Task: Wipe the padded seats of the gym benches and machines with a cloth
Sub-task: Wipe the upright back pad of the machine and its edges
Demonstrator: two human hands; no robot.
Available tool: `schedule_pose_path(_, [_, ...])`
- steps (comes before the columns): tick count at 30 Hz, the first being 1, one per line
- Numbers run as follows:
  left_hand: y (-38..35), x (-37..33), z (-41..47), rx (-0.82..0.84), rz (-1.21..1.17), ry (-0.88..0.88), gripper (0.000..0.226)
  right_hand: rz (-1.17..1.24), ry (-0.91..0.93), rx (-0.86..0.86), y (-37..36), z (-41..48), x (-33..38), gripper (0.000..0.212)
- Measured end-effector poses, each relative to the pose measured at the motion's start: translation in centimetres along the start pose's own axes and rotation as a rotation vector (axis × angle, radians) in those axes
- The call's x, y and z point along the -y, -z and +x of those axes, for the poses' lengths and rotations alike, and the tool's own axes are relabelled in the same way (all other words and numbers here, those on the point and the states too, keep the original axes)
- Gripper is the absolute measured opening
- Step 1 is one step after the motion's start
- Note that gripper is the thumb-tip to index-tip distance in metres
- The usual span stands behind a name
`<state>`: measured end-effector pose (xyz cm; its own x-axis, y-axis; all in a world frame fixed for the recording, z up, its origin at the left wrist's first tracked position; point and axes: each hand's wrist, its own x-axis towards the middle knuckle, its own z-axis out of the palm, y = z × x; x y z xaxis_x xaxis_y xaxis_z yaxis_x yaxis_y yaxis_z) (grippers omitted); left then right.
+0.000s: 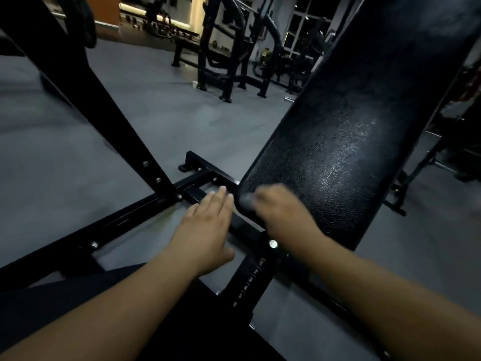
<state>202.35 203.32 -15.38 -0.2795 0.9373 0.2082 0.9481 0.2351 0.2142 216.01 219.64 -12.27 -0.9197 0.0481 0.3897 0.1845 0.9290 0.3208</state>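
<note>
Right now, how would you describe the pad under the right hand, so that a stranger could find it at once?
On the grey floor, the nearest black steel frame carries one long black pad sloping up to the right. Unlike the machines behind, it shines with a grained skin, and the right hand is at its lower end.

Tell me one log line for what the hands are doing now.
left hand: open, over the metal frame | right hand: blurred, grip unclear, at low corner of the bench pad
</note>
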Motion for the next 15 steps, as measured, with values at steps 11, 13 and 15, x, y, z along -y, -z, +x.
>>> schedule_pose_path(11, [-1.2, -0.2, 0.1, 0.093, -0.001, -0.004, 0.106, -0.028, 0.121, 0.035, 1.4, 3.2, -1.6, 0.030])
schedule_pose_path(13, [-0.8, -0.3, 0.0, 0.089, 0.002, 0.001, 0.105, 0.005, -0.147, -0.091, 1.5, 4.4, -2.6, 0.021])
schedule_pose_path(15, [-0.2, -0.4, -0.3, 0.091, 0.014, 0.008, 0.105, 0.058, -0.339, -0.148, 0.1, 5.5, -0.9, 0.020])
